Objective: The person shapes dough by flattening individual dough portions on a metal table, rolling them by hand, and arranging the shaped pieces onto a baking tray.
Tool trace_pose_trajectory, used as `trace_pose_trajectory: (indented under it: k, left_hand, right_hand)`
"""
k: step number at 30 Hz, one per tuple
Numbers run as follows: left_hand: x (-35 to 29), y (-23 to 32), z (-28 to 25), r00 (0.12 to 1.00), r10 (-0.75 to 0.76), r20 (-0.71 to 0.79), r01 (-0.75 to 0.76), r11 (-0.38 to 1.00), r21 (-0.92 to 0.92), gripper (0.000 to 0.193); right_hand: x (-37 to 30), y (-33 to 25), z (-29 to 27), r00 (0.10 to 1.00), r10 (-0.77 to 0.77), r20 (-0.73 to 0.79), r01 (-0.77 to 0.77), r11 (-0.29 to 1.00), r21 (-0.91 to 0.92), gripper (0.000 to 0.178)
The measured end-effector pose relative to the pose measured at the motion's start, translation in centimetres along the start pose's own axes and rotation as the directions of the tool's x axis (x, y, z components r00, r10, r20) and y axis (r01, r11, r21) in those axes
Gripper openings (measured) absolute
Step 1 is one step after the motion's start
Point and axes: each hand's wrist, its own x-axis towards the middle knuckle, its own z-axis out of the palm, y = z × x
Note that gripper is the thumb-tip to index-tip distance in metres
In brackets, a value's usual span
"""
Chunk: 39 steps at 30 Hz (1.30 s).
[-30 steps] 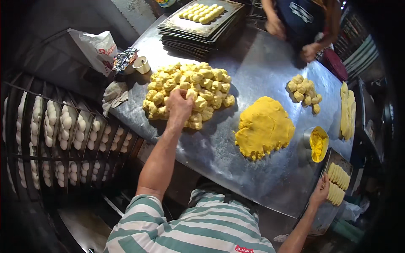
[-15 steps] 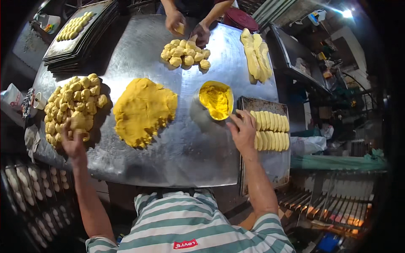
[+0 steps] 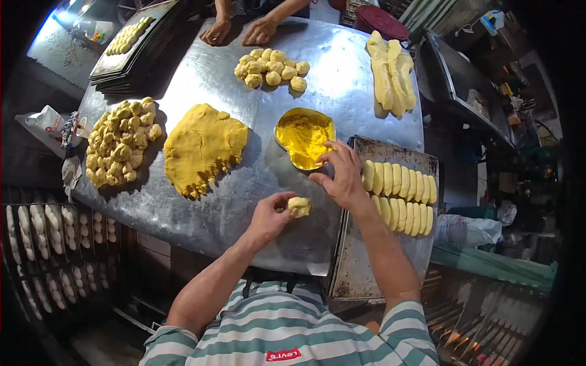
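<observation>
My left hand point(image 3: 270, 218) pinches a small pale dough ball point(image 3: 299, 207) between thumb and fingers, over the metal table's near side. At the right rim of a bowl point(image 3: 297, 166) of bright yellow filling point(image 3: 305, 135) is my right hand point(image 3: 343, 174); its fingertips reach over the edge and the thumb stands apart. A heap of pale dough balls point(image 3: 120, 143) lies at the left. Between heap and bowl spreads a flat yellow mass point(image 3: 203, 149), crumbly along its near edge. Right of my right hand, a baking tray point(image 3: 351, 268) carries two rows of finger-shaped dough pieces point(image 3: 403, 213).
Across the table point(image 3: 268, 131), another person's hands point(image 3: 259, 30) rest near a smaller group of dough balls point(image 3: 273, 68). Long dough strips point(image 3: 390, 73) lie at the far right. Stacked trays point(image 3: 131, 67) stand far left, and a rack of dough pieces point(image 3: 55, 229) is lower left.
My left hand has moved right from the heap, bringing a dough ball. My right hand has shifted slightly up and left onto the bowl's rim. The other person's hands have drawn back from their dough.
</observation>
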Motion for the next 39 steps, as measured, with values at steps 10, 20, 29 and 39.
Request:
trace_pose_trajectory:
  k: [10,20,29,39]
  left_hand:
    - [0.2,0.3,1.0,0.963,-0.151,-0.225,0.146,0.989,-0.038,0.029]
    - [0.2,-1.1,-2.9,0.951,0.188,-0.246,-0.051,0.879,0.474,0.025]
    - [-1.6,-1.2,-6.7,0.952,0.167,-0.257,-0.018,0.867,0.498,0.026]
    - [-2.5,-1.1,-6.7,0.828,0.496,-0.261,-0.117,0.609,0.784,0.048]
  right_hand:
    - [-12.2,-8.2,4.0,0.960,0.094,0.263,-0.025,0.966,-0.257,0.072]
    - [-10.9,-12.2,6.3,0.894,0.167,0.415,0.055,0.880,-0.471,0.100]
    - [-8.9,-15.1,7.8,0.822,0.316,0.474,0.016,0.819,-0.574,0.122]
    - [-8.4,-16.2,10.8,0.839,0.099,0.534,0.115,0.928,-0.353,0.107]
